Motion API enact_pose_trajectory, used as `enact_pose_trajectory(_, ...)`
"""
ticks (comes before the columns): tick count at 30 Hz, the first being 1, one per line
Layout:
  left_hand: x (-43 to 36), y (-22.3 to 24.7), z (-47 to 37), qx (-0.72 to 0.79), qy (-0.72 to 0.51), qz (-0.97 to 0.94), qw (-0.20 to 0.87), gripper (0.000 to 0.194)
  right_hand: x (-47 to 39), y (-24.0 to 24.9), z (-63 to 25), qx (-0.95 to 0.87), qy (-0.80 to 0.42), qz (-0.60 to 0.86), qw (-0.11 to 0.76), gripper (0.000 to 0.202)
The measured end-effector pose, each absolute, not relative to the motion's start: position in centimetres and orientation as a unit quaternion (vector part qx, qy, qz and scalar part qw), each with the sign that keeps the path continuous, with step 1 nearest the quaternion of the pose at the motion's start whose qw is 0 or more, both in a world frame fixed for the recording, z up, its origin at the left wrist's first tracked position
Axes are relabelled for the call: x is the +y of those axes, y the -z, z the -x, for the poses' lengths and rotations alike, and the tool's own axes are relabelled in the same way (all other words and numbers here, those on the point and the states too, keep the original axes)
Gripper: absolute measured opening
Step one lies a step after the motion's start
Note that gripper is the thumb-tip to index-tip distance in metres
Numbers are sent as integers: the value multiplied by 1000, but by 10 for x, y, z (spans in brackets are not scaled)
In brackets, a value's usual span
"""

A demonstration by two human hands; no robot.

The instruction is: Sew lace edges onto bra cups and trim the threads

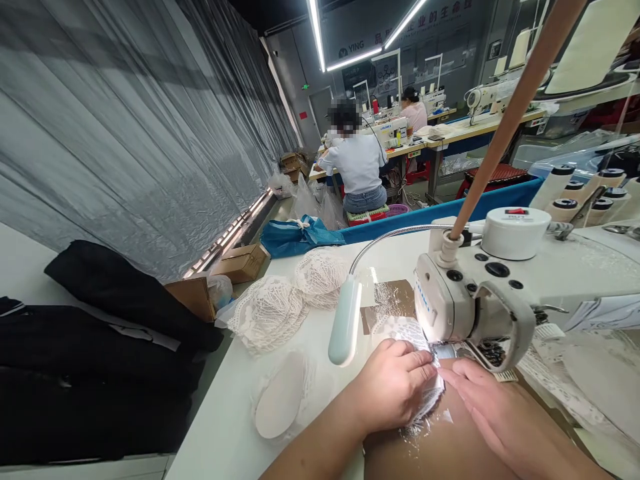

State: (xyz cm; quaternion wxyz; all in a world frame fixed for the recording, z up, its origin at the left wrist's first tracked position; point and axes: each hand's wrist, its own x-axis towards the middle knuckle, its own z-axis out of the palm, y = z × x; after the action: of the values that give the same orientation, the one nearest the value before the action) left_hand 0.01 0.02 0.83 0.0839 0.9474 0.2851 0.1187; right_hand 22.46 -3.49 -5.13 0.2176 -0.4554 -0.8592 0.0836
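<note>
A white lace cup piece (400,328) lies under the head of a white sewing machine (445,300), its near edge crossing a brown covered work surface (415,453). My left hand (395,383) presses down on the lace with its fingers together and curled over it. From the other side my right hand (480,393) holds the edge of the same piece close to the needle area, its fingertips near those of the left. The needle and presser foot are mostly hidden by the machine head and my fingers.
Stacked lace cups (270,310) sit at the table's far left, with a single cup (280,400) nearer. A pale green lamp (345,323) hangs beside the machine. Thread cones (565,207) stand right. Dark clothing (100,373) lies left. A co-worker (355,160) sits ahead.
</note>
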Motion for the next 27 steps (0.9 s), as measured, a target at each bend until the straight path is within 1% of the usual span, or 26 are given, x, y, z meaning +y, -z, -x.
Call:
enact_pose_trajectory(6, 1, -7, -2, 311, -152, -935, 73, 31, -34, 50, -223, -854, -82, 468, 213, 51)
enact_pose_trajectory(12, 2, -11, -2, 340, -135, -929, 57, 32, -32, 49, -220, -844, -66, 487, 214, 52)
enact_pose_trajectory(19, -2, -14, 5, 294, -115, -946, 72, 40, -33, 38, -223, -830, -39, 504, 237, 43)
enact_pose_trajectory(23, -1, -12, 7, 281, -123, -948, 80, 39, -34, 32, -223, -830, -50, 506, 228, 42)
enact_pose_trajectory(27, 0, -12, 9, 275, -128, -949, 83, 35, -35, 32, -221, -847, -68, 479, 222, 46)
